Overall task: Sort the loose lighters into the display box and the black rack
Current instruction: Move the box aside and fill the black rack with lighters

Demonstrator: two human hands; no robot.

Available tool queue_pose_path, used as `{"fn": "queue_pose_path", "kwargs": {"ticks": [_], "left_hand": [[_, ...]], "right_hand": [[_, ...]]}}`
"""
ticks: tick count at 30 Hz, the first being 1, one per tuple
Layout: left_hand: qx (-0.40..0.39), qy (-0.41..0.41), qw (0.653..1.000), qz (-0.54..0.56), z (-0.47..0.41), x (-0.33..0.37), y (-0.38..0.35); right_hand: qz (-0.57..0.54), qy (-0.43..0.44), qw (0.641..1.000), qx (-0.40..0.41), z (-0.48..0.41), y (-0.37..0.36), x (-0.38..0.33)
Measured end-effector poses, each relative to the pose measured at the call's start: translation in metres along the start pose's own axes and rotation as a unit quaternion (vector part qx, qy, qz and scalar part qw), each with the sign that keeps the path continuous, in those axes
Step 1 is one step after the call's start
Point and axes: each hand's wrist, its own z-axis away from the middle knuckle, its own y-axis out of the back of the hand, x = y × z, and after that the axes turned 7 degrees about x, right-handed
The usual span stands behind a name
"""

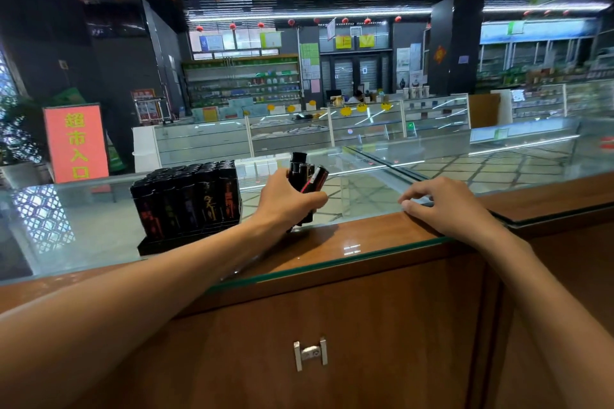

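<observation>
Several black lighters [307,176] are standing bunched in the left hand [285,199], whose fingers are wrapping tightly around them just above the glass table [332,252]. Just to the left, the black rack [189,202] is sitting on the table, packed with upright dark lighters. The right hand [448,206] is lying on the table, well apart from the lighters, its fingers loosely curled and gripping nothing.

Open glass counter top [365,196] between the left hand [287,201] and right hand [448,206]. Blocked at left by the black rack [189,202] (packed upright with lighters), just beside that left hand. Bare glass left of the rack.
</observation>
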Motion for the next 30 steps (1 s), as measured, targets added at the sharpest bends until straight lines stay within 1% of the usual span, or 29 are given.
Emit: {"fn": "queue_pose_path", "kwargs": {"ticks": [5, 7, 9, 12, 14, 15, 17, 19, 20, 22, 24, 27, 30], "left_hand": [[0.0, 0.028, 0.999, 0.036, 0.004, -0.001, 0.008], [0.001, 0.054, 0.995, 0.086, 0.005, 0.001, 0.01], [0.002, 0.103, 0.982, 0.158, 0.007, 0.003, 0.015], [-0.026, 0.151, 0.964, 0.216, 0.013, 0.007, 0.023], [-0.047, 0.158, 0.955, 0.248, 0.017, 0.01, 0.032], [-0.066, 0.156, 0.949, 0.265, 0.02, 0.011, 0.037], [-0.119, 0.148, 0.938, 0.291, 0.026, 0.011, 0.05], [-0.171, 0.141, 0.924, 0.312, 0.034, 0.008, 0.066], [-0.189, 0.135, 0.92, 0.315, 0.037, 0.007, 0.074], [-0.201, 0.124, 0.919, 0.316, 0.042, 0.004, 0.089], [-0.196, 0.119, 0.919, 0.321, 0.044, 0.001, 0.104], [-0.188, 0.111, 0.92, 0.326, 0.046, -0.005, 0.126], [-0.175, 0.105, 0.919, 0.337, 0.047, -0.011, 0.142]], "right_hand": [[0.001, -0.002, 1.0, -0.007, 0.0, 0.0, -0.001], [0.004, -0.005, 1.0, -0.014, 0.0, 0.001, -0.003], [0.009, -0.007, 1.0, -0.013, 0.001, 0.002, -0.006], [-0.004, -0.001, 0.999, 0.048, 0.0, 0.001, -0.021], [-0.048, 0.025, 0.995, 0.085, -0.003, 0.0, -0.045], [-0.084, 0.04, 0.992, 0.086, -0.005, -0.001, -0.061], [-0.187, 0.06, 0.979, 0.053, -0.007, -0.005, -0.096], [-0.321, 0.06, 0.945, -0.014, -0.008, -0.011, -0.13], [-0.365, 0.059, 0.928, -0.055, -0.008, -0.014, -0.144], [-0.398, 0.068, 0.906, -0.129, -0.009, -0.023, -0.165], [-0.418, 0.082, 0.889, -0.167, -0.01, -0.032, -0.178], [-0.465, 0.076, 0.864, -0.178, -0.011, -0.044, -0.195], [-0.494, 0.062, 0.847, -0.187, -0.014, -0.051, -0.21]]}}
